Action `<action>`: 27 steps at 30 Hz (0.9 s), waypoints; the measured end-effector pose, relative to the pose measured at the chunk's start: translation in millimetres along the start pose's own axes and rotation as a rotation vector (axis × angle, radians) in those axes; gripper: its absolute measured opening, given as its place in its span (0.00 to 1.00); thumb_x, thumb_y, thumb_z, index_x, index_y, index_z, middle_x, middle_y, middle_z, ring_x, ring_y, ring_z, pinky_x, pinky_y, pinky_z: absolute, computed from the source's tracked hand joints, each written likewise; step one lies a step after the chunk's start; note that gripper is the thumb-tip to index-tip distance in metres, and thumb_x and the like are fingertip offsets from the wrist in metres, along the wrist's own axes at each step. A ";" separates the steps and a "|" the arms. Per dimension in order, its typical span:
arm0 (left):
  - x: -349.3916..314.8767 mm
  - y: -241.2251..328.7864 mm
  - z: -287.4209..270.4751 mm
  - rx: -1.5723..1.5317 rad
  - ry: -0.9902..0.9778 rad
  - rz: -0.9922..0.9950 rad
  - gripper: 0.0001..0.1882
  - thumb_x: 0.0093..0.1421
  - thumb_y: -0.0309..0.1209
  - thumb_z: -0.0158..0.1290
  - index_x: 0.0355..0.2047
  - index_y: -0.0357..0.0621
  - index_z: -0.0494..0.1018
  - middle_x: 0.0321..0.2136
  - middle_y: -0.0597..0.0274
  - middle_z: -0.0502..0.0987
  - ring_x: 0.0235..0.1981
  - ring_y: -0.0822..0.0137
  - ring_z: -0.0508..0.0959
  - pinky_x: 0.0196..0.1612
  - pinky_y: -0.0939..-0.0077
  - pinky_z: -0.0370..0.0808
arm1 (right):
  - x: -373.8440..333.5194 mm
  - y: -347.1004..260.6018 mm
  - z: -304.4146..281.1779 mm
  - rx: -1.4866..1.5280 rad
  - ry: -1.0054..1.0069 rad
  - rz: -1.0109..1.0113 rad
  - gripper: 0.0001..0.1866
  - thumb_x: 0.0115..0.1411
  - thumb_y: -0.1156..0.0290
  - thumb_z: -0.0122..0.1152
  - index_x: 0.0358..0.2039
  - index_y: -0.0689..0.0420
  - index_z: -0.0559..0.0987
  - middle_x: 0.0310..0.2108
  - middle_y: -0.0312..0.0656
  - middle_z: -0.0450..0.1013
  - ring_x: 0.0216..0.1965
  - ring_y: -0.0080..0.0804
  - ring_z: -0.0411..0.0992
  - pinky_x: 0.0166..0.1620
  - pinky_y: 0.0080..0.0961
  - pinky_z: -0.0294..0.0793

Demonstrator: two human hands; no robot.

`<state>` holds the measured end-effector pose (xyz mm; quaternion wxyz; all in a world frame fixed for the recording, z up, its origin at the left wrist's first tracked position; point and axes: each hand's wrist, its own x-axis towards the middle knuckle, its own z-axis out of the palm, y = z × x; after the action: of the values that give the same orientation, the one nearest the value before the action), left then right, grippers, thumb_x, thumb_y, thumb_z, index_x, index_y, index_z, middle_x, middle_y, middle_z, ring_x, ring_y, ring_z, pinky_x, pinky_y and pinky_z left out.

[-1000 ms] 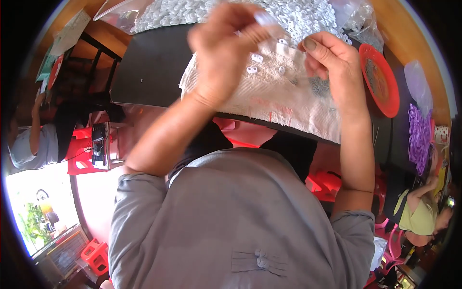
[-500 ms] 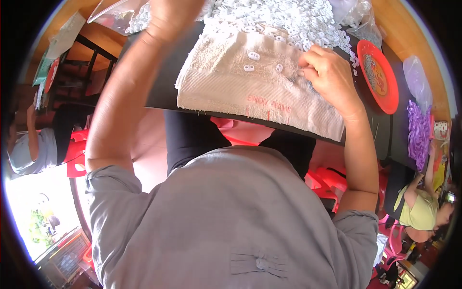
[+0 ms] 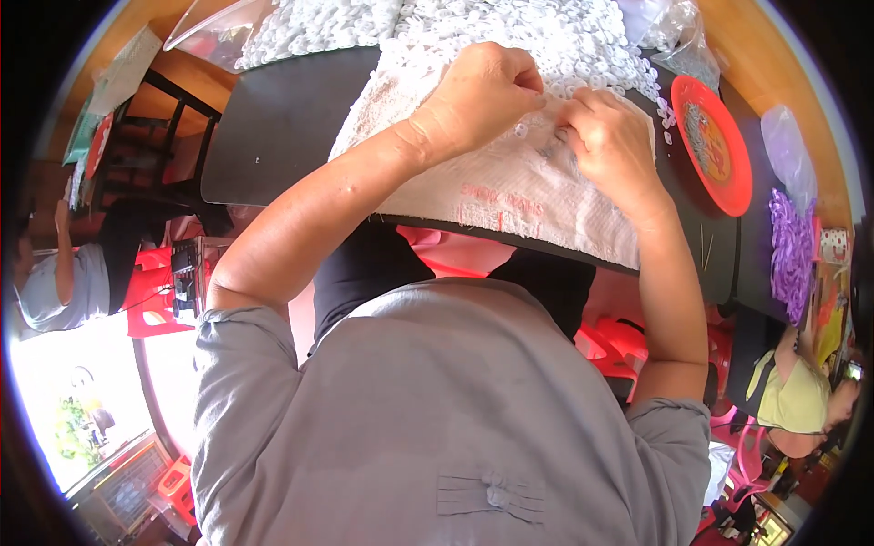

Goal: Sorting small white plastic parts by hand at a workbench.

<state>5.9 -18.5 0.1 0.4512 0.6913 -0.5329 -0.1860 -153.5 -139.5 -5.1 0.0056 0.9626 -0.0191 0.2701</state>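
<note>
White glare fills the opening [image 3: 45, 378] at lower left — the shirt [image 3: 437, 391] softly lit — while edges bend toward black corners.

Makeshift workroom, in a home or small shop; cannot tell which. Evidence: dark table [image 3: 291, 127], eleven o'clock, towel [image 3: 510, 196] spread to its near edge; white pieces [image 3: 510, 27] heaped loose in bulk, twelve; red plate [image 3: 741, 182] of small grey pieces [image 3: 697, 129], two; purple bundle [image 3: 790, 259], three. Plastic stool [image 3: 177, 489], eight. Seated-height clutter aside, company: one person [image 3: 68, 291] nine, another person [image 3: 792, 396] four.
</note>
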 end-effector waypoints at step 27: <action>-4.5 4.3 -1.5 0.545 -0.230 0.206 0.05 0.48 0.26 0.54 0.26 0.40 0.77 0.26 0.47 0.78 0.32 0.48 0.79 0.37 0.61 0.76 | -4.2 12.4 -9.1 0.726 -0.001 0.445 0.04 0.59 0.78 0.56 0.35 0.64 0.73 0.27 0.35 0.73 0.30 0.19 0.67 0.37 0.17 0.68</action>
<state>2.9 -13.9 3.5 0.2025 0.7036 -0.6778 -0.0669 -162.3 -151.5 0.6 -0.3923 0.8746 -0.1301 0.2536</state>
